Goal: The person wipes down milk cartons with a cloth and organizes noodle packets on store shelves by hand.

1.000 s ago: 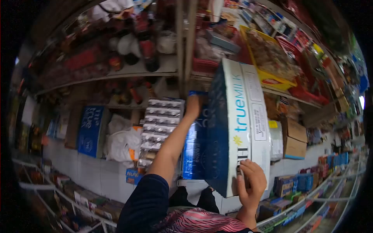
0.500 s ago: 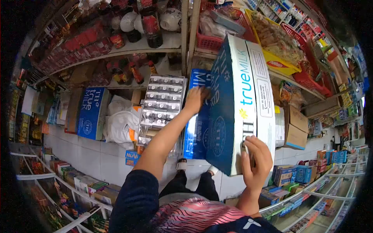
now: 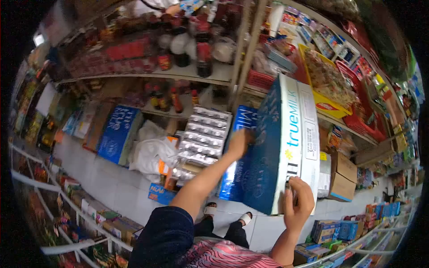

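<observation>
A large blue-and-white TH true MILK carton (image 3: 292, 129) stands tilted in front of me. My right hand (image 3: 298, 198) is closed on its near white edge, thumb and fingers around the rim. My left hand (image 3: 240, 142) reaches between this carton and a blue milk box (image 3: 229, 183) to its left. Its fingertips are blurred and partly hidden against the dark blue side, so I cannot make out whether they hold anything. A plastic-wrapped pack of silver-topped items (image 3: 204, 136) sits left of my left forearm.
Shelves with bottles (image 3: 203, 58) run along the back. A yellow basket of packets (image 3: 328, 82) is behind the carton. Another blue milk carton (image 3: 119, 136) and a white bag (image 3: 154, 145) sit left. A brown cardboard box (image 3: 342, 176) lies right, with glass-shelf racks (image 3: 73, 243) near me.
The view has shifted, so the whole scene appears lower and tilted. My right hand keeps its grip on the carton's edge, and my left hand remains between the carton and the blue box.
</observation>
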A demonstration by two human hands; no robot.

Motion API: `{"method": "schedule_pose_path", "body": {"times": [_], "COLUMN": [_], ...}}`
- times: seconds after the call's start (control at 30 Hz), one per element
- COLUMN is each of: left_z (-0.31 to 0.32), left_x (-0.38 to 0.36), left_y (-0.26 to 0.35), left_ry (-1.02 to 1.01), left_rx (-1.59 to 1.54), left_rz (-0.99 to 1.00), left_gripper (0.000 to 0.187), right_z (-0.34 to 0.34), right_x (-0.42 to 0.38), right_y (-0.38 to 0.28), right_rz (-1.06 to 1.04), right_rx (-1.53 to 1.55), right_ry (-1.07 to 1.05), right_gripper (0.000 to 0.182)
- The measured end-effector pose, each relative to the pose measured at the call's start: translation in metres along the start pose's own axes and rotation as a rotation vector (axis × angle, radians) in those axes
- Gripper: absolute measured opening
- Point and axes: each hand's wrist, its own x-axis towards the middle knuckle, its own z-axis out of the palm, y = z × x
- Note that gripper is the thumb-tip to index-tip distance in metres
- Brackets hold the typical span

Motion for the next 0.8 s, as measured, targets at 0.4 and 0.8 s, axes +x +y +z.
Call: {"method": "schedule_pose_path", "body": {"times": [0.4,0.8], "left_z": [-0.019,-0.082], "left_x": [-0.232,-0.103], "left_y": [0.054,0.253], "left_ry": [-0.16,-0.364], "left_rx": [0.138,0.04], "left_rz": [0.068,0.665], "left_gripper": [0.032,0.035], "right_z": [-0.006,-0.044], "right_x": [-0.007,-0.011], "right_y": [-0.002,0.075], "right_rz": [-0.075,-0.017], "right_rx": [0.122,0.481], "right_ry": [-0.069,-0.135], "right_gripper": [0.015,0.017]}}
